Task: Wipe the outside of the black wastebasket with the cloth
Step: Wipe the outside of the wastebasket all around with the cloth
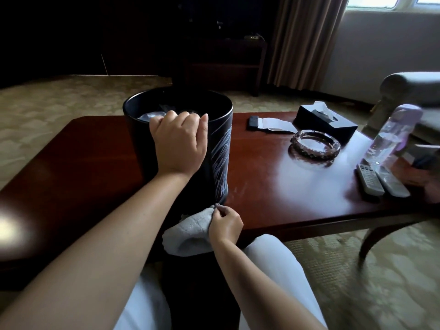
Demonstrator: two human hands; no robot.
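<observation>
Table: glossy reddish-brown wooden coffee table (273, 186) with curved legs, standing on a pale patterned carpet.
Left hand: the left hand (179, 144) reaches forward from the lower left; its fingers are curled over the near rim of the wastebasket and grip it, knuckles up.
Wastebasket: black cylindrical wastebasket (219, 163) stands upright on the table, left of the table's centre and near its front edge. Its right side carries a pale line drawing; small pale marks sit low on the wall but cannot be read. Crumpled clear material lies inside.
Cloth: light grey, terry-textured cloth (188, 232) is bunched at the table's front edge, just below the base of the wastebasket. Whether it touches the wall cannot be told.
Right hand: the right hand (225, 226) pinches the right edge of the cloth between thumb and curled fingers.
Small dark item: flat black object (253, 122) with a white paper strip beside it, behind and right of the wastebasket; no legible writing.
Tissue box: black rectangular tissue box (326, 122) with a white tissue standing out of its slot; no readable brand.
Ashtray: round clear glass ashtray (314, 145), in front of the tissue box.
Bottle: clear plastic bottle (390, 139) with a lilac cap, upright near the table's right end; label not legible.
Remotes: two white remote controls (381, 182) lie side by side at the foot of the bottle; button markings too small to read.
</observation>
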